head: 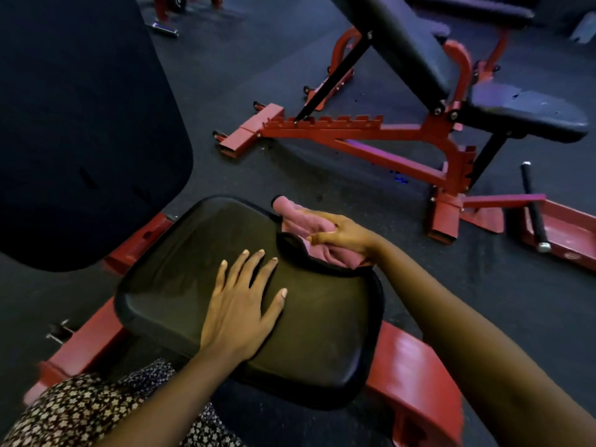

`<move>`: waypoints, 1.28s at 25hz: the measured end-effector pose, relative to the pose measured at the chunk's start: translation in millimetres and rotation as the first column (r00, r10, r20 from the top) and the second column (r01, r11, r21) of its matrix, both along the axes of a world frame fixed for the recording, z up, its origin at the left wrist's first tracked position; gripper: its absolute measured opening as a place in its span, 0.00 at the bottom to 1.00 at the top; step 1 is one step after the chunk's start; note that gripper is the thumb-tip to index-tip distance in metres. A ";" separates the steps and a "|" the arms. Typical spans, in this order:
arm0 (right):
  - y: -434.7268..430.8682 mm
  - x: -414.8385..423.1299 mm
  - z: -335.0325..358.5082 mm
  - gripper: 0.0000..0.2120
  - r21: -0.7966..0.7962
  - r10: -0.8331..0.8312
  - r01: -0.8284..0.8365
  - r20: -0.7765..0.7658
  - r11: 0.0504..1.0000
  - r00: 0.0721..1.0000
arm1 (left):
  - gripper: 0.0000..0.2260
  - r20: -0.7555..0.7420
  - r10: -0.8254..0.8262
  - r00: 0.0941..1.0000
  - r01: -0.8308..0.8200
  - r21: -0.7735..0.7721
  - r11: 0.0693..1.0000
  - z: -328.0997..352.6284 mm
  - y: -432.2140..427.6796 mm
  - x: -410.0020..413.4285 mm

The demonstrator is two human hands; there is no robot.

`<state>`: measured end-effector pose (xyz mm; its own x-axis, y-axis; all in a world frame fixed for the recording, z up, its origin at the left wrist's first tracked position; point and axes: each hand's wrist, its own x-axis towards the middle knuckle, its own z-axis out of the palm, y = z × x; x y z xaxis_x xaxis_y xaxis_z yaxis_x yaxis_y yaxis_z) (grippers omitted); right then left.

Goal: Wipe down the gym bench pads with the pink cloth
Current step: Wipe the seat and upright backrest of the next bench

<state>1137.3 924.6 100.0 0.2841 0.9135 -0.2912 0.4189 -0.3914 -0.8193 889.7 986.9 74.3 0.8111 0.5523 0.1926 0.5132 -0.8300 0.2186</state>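
The left hand (238, 314) is lying flat on the black seat pad (193, 253), fingers straight and spread, palm pressing near the middle, holding nothing. The right hand (342, 233) is gripping the pink cloth (303, 221), fingers curled into its bunched folds, at the pad's far right edge. There the rim is looking wavy and curled up, and the cloth is sitting against its outer side, one end poking out past the far right corner over the floor (258, 75).

The pad's left and far edges are showing unobstructed, with a raised seam running all round. The near edge is hanging over a patterned garment (80, 411) at the bottom left. The red frame (416, 375) is sticking out under the pad on both sides.

The large dark back pad (80, 124) is rising at the left, its rounded lower edge near the seat pad's far left corner but apart from it. A second bench (529, 111) is standing well apart beyond the right hand, with open dark floor lying between the two.
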 end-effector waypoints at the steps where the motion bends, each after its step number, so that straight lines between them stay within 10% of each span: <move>1: -12.6 0.0 0.5 0.27 0.011 -0.045 0.045 0.004 0.999 0.999 | 0.28 -0.009 0.002 1.000 -0.002 0.007 1.000 0.2 0.1 1.0; 9: -107.1 -62.4 -15.8 0.26 0.226 -0.654 0.620 0.128 0.751 0.746 | 0.34 -0.038 -0.025 0.999 0.023 -0.047 0.999 6.8 -2.6 0.2; 17: -171.4 -167.8 -27.2 0.29 0.338 -0.513 0.386 0.573 0.858 0.639 | 0.20 0.159 0.017 0.987 0.021 -0.238 0.971 12.1 -6.0 -3.9; 24: -186.9 -182.6 -29.8 0.29 0.238 -0.163 -0.145 0.901 0.960 0.403 | 0.17 0.508 0.377 0.775 -0.078 -0.515 0.854 7.5 -60.0 -101.1; 32: -104.7 -200.5 -13.1 0.22 -0.185 0.195 -0.693 0.979 0.697 -0.066 | 0.20 0.195 0.889 0.414 -0.015 -0.975 0.221 -20.7 -55.5 -136.5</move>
<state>936.8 819.8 86.9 -0.4429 0.8928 0.0828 0.8317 0.3746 0.4098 753.2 931.5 53.6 0.1516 0.9203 -0.3606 0.0261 0.3609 0.9322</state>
